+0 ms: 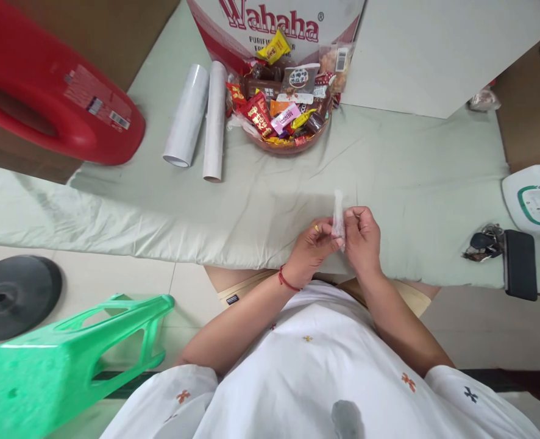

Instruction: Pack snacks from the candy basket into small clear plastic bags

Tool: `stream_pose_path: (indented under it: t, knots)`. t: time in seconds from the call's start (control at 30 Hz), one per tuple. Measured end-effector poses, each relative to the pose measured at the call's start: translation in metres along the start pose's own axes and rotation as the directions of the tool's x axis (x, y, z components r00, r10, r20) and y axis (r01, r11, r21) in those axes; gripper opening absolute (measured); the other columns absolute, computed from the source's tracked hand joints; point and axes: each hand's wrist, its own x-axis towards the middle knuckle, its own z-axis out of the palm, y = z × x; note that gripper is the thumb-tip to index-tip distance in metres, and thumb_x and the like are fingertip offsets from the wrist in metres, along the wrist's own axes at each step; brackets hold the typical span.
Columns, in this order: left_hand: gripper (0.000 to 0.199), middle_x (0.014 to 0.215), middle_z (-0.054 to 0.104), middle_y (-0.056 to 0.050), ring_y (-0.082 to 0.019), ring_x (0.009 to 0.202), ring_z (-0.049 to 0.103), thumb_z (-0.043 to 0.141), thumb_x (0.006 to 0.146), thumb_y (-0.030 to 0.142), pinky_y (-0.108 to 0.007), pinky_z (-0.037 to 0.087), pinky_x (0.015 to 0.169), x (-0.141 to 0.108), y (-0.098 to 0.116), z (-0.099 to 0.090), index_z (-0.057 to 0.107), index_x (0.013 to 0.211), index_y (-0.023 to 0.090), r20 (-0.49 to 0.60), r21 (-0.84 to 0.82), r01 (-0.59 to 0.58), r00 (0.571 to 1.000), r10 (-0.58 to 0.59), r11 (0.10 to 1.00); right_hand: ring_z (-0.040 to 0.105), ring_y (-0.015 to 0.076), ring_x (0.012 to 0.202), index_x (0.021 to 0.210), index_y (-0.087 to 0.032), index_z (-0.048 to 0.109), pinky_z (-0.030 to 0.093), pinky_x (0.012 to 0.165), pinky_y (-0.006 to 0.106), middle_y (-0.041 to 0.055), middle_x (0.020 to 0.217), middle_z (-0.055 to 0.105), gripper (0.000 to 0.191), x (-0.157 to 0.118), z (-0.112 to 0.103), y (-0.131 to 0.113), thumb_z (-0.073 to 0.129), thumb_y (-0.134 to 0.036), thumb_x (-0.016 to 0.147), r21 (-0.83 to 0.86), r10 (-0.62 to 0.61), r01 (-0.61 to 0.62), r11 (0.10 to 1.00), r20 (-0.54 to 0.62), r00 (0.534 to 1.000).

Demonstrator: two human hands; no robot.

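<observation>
A narrow, translucent plastic wrapper [338,213] stands up between my two hands, near the front edge of the cloth-covered table. My left hand [316,249], with a ring and a red string bracelet, pinches its lower part between thumb and fingers. On the other side, my right hand [362,238] has its fingers curled and pressed together against the wrapper's edge. What the wrapper contains is too small to make out. Beyond the hands, a round bowl [288,146] holds several colourful packaged snacks.
Two white rolls [186,116] [214,122] lie left of the bowl, beside a red jug [87,116]. Keys [484,242], a black phone [520,264] and a white bottle [539,198] are at the right. A green stool [32,378] stands at lower left.
</observation>
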Motion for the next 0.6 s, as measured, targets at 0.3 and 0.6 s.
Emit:
stream_pose_path:
  t: [0.3, 0.6]
  knots:
    - [0.046, 0.066, 0.054, 0.007, -0.007, 0.057, 0.048, 0.085, 0.075, 0.053, -0.023, 0.039, 0.056, -0.001, -0.005, 0.002, 0.054, 0.084, 0.021, -0.073, 0.065, 0.077, 0.995, -0.072, 0.995, 0.048, 0.0148, 0.057, 0.092, -0.025, 0.056, 0.040, 0.060, 0.031, -0.0051, 0.064, 0.053, 0.032, 0.006, -0.017, -0.009, 0.056, -0.056, 0.101, -0.206, -0.191, 0.192, 0.960, 0.026, 0.981]
    - [0.045, 0.074, 0.062, 0.006, -0.007, 0.048, 0.042, 0.076, 0.085, 0.059, -0.024, 0.030, 0.045, 0.010, -0.013, 0.006, 0.048, 0.092, 0.025, -0.266, 0.116, -0.041, 0.961, 0.071, 0.992, 0.062, 0.0184, 0.078, 0.096, -0.021, 0.070, 0.050, 0.068, 0.032, 0.0057, 0.089, 0.070, 0.062, 0.000, -0.031, -0.006, 0.055, -0.081, 0.088, 0.094, 0.179, -0.209, 0.973, 0.260, 0.949]
